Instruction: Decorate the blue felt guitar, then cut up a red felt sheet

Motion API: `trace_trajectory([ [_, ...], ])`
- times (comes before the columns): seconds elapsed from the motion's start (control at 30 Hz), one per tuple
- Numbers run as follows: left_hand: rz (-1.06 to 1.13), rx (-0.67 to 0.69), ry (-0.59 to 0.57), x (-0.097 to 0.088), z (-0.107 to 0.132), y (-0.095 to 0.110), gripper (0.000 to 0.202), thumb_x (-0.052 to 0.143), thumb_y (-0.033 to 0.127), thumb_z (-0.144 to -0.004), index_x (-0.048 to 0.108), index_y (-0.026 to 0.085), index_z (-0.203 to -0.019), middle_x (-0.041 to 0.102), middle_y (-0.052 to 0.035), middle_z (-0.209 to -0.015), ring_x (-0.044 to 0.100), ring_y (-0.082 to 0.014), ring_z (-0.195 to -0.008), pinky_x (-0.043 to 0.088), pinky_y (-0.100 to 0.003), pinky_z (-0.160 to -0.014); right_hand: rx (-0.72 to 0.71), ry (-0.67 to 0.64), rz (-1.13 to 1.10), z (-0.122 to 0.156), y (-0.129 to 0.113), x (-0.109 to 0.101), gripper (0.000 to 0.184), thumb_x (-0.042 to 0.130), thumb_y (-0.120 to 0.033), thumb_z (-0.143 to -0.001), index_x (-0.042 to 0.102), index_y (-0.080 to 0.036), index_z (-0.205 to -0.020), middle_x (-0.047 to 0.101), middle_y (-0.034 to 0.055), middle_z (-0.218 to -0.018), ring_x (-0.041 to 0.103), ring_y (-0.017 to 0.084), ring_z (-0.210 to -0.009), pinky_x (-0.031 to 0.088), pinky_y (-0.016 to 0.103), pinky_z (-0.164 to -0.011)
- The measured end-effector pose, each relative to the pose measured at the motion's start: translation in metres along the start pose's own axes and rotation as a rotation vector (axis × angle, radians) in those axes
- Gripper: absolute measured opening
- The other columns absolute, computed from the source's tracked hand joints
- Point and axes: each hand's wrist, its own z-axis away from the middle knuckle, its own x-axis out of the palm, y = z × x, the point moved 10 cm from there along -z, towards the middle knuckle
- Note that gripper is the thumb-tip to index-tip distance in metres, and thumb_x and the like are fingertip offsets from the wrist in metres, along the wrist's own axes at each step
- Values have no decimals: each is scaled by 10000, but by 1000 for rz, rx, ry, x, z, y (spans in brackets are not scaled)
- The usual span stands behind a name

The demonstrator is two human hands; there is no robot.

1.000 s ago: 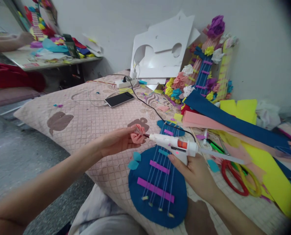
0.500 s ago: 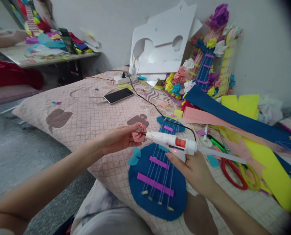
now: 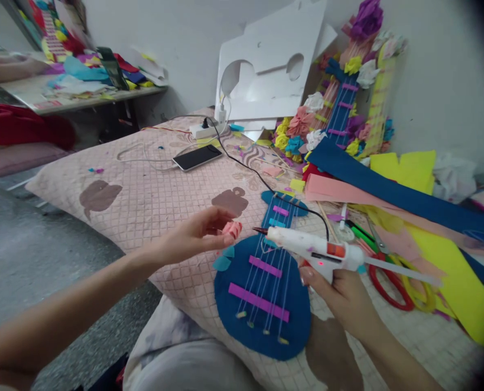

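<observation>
Between the fingertips of my left hand is a small pink paper flower, held over the table by the upper left of a blue paper guitar. My right hand is wrapped round the handle of a white hot glue gun, a red light showing on it and a glue stick out of its back. The gun's dark nozzle points left at the flower, a short gap apart. The guitar lies flat, with purple bars and strings; light-blue paper leaves sit at its left edge.
A phone on a cable and a power strip lie further back. Red- and yellow-handled scissors and paper strips are on the right. Flower-covered paper guitars lean on the wall. Another person's arm rests at the far-left table.
The glue gun has moved right and slightly down, its nozzle leaving the flower. My left hand has turned the flower and lowered it a little.
</observation>
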Motion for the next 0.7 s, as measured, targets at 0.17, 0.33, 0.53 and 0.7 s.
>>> trace_trajectory([
  [0.17, -526, 193, -46, 11, 13, 10, 505, 693, 307, -767, 546, 248, -1246, 587, -83, -1151, 511, -248, -1074, 404, -372, -930, 55, 73, -84, 6, 13, -11, 345, 513, -430, -873, 612, -185, -650, 626, 18, -567, 581, 153, -514, 465, 239, -477],
  [0.33, -676, 198, -123, 22, 13, 2, 544, 679, 282, -779, 498, 247, -1291, 570, -92, -1206, 500, -265, -1116, 401, -377, -929, 73, 108, -130, 6, 15, -16, 351, 532, -429, -856, 606, -185, -614, 623, 18, -563, 586, 148, -520, 477, 233, -492],
  [0.53, -702, 216, -147, 29, 9, 4, 551, 695, 236, -761, 503, 245, -1277, 584, -88, -1192, 522, -264, -1086, 413, -372, -894, 95, 118, -146, 7, 18, -18, 334, 542, -421, -850, 600, -189, -616, 618, 12, -564, 578, 143, -524, 472, 230, -496],
  [0.7, -723, 238, -131, 33, 7, 4, 568, 720, 264, -744, 505, 238, -1269, 587, -88, -1163, 534, -262, -1063, 420, -366, -883, 91, 117, -155, 8, 19, -18, 328, 534, -421, -860, 614, -193, -637, 618, 10, -583, 575, 141, -542, 472, 233, -517],
])
